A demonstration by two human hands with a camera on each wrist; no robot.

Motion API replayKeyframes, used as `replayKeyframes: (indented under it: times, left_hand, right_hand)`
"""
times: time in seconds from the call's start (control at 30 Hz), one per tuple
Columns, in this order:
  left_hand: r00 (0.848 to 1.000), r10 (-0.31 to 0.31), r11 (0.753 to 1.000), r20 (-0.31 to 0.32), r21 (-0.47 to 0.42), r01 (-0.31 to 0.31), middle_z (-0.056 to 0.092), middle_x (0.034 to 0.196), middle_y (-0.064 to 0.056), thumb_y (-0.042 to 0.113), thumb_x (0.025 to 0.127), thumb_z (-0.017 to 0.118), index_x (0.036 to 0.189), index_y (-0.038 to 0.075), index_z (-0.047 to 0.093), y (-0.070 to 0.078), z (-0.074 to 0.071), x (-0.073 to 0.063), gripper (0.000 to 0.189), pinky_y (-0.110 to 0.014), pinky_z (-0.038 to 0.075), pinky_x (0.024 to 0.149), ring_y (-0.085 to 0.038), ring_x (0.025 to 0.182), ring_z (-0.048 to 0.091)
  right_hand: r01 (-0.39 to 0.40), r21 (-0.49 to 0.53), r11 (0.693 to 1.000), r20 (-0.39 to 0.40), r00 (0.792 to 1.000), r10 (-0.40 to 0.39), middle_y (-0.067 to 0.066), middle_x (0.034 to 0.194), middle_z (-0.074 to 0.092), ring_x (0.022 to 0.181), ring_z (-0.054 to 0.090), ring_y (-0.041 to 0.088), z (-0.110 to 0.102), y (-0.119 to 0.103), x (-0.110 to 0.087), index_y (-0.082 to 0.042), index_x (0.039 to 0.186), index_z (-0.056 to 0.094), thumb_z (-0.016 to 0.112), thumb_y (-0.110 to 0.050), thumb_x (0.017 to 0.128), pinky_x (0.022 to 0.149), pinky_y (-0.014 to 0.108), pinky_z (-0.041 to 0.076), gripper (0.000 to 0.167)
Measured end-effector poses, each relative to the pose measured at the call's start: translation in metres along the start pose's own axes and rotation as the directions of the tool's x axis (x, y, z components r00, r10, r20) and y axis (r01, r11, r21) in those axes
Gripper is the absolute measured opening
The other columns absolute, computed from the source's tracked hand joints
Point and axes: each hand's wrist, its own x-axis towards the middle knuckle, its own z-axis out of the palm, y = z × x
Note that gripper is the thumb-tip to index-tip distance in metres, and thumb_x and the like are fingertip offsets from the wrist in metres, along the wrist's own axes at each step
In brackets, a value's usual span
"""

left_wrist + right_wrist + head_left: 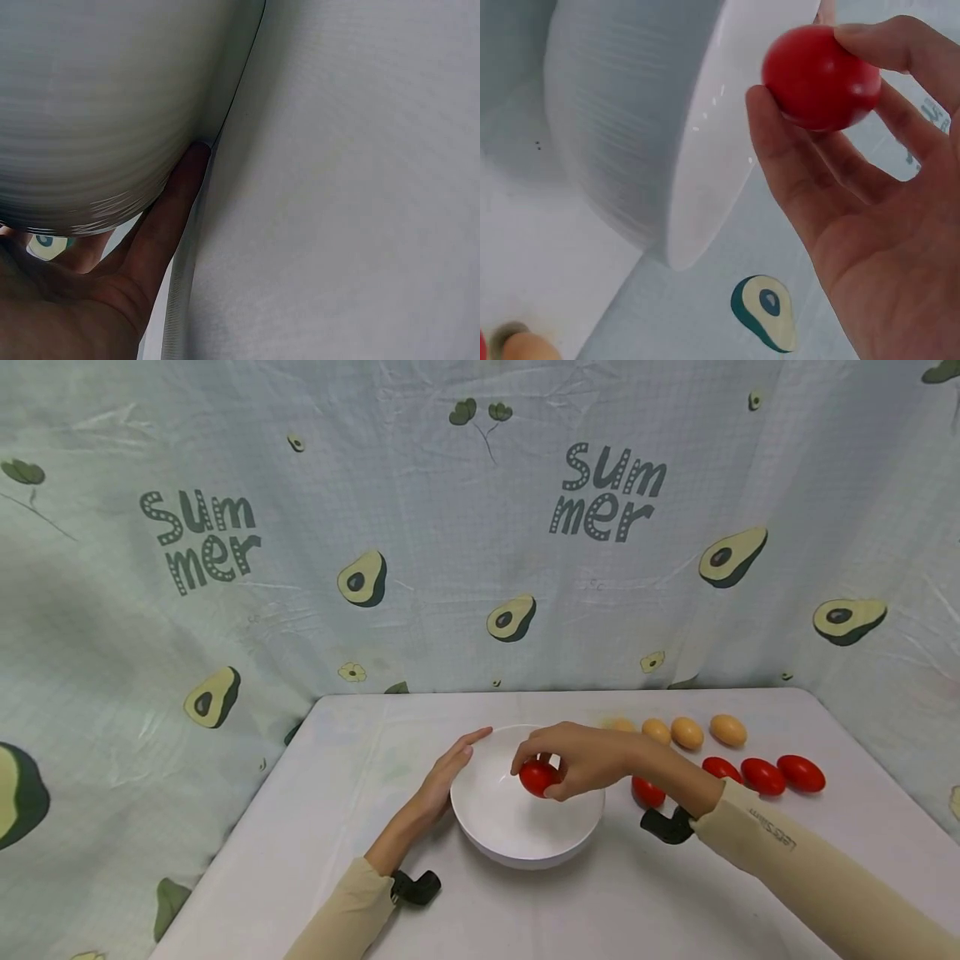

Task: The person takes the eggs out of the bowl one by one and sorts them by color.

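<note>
A white bowl (510, 827) stands on the table between the two hands. Over its opening, my right hand (588, 758) pinches a glossy red egg (537, 778) between thumb and fingertips. The right wrist view shows the red egg (821, 79) held beside the bowl's rim (705, 150), with the palm free of it. On the bowl's left side rests my left hand (442, 781), its fingers extended along the outer wall. Close up in the left wrist view, a fingertip of the left hand (112, 292) lies against the bowl's ribbed outside (97, 112).
Right of the bowl lie several more red eggs (763, 776), one partly behind the right forearm. Behind them sits a row of several light brown eggs (687, 733). A cloth printed with avocados (362, 578) hangs along the far edge of the white table (360, 760).
</note>
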Motion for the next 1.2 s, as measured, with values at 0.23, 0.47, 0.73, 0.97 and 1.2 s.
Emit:
replayKeyframes:
  times: [0.23, 0.47, 0.73, 0.97, 1.2]
  left_hand:
    - [1.000, -0.007, 1.000, 0.002, -0.022, 0.007, 0.031, 0.170, 0.001, 0.035, 0.113, 0.028, 0.160, 0.022, 0.037, 0.000, 0.000, -0.001, 0.050, -0.049, 0.024, 0.129, -0.022, 0.158, 0.028]
    - [1.000, 0.001, 1.000, 0.005, -0.025, 0.000, 0.031, 0.170, 0.001, 0.036, 0.113, 0.029, 0.160, 0.021, 0.037, 0.000, 0.001, -0.001, 0.050, -0.048, 0.022, 0.130, -0.022, 0.159, 0.027]
    - [1.000, 0.014, 1.000, 0.000, -0.027, -0.014, 0.031, 0.170, 0.001, 0.037, 0.113, 0.029, 0.160, 0.020, 0.038, -0.001, 0.000, -0.001, 0.051, -0.046, 0.021, 0.130, -0.021, 0.159, 0.026]
    - [1.000, 0.025, 1.000, 0.002, -0.019, -0.024, 0.029, 0.171, -0.002, 0.038, 0.113, 0.028, 0.161, 0.018, 0.036, -0.002, 0.000, 0.000, 0.053, -0.051, 0.021, 0.130, -0.025, 0.160, 0.025]
    - [1.000, 0.017, 1.000, 0.001, -0.023, -0.017, 0.030, 0.171, -0.001, 0.036, 0.113, 0.027, 0.161, 0.018, 0.037, 0.000, 0.000, -0.001, 0.051, -0.050, 0.019, 0.131, -0.023, 0.160, 0.023]
  right_hand:
    - [0.034, 0.065, 0.997, -0.134, 0.991, -0.026, 0.000, 0.130, 0.066, 0.116, 0.060, 0.020, 0.008, 0.007, -0.016, -0.015, 0.132, 0.064, 0.073, -0.007, 0.088, 0.085, 0.022, 0.060, 0.046]
    - [0.043, 0.128, 0.991, -0.288, 0.958, -0.005, 0.003, 0.134, 0.065, 0.119, 0.060, 0.023, 0.015, 0.020, -0.031, -0.018, 0.135, 0.063, 0.074, -0.006, 0.087, 0.088, 0.024, 0.060, 0.050]
    - [0.113, 0.198, 0.974, -0.441, 0.897, -0.015, 0.008, 0.135, 0.065, 0.120, 0.060, 0.026, 0.021, 0.029, -0.048, -0.015, 0.134, 0.063, 0.077, -0.005, 0.085, 0.091, 0.025, 0.060, 0.051]
    - [0.152, 0.205, 0.967, -0.576, 0.818, -0.006, 0.007, 0.132, 0.065, 0.121, 0.060, 0.014, 0.026, 0.033, -0.058, -0.015, 0.133, 0.062, 0.077, -0.002, 0.085, 0.096, 0.025, 0.058, 0.053]
    - [0.215, 0.255, 0.943, -0.706, 0.707, 0.030, -0.011, 0.131, 0.063, 0.122, 0.059, 0.001, 0.030, 0.037, -0.065, -0.003, 0.134, 0.059, 0.076, 0.011, 0.080, 0.096, 0.020, 0.056, 0.059]
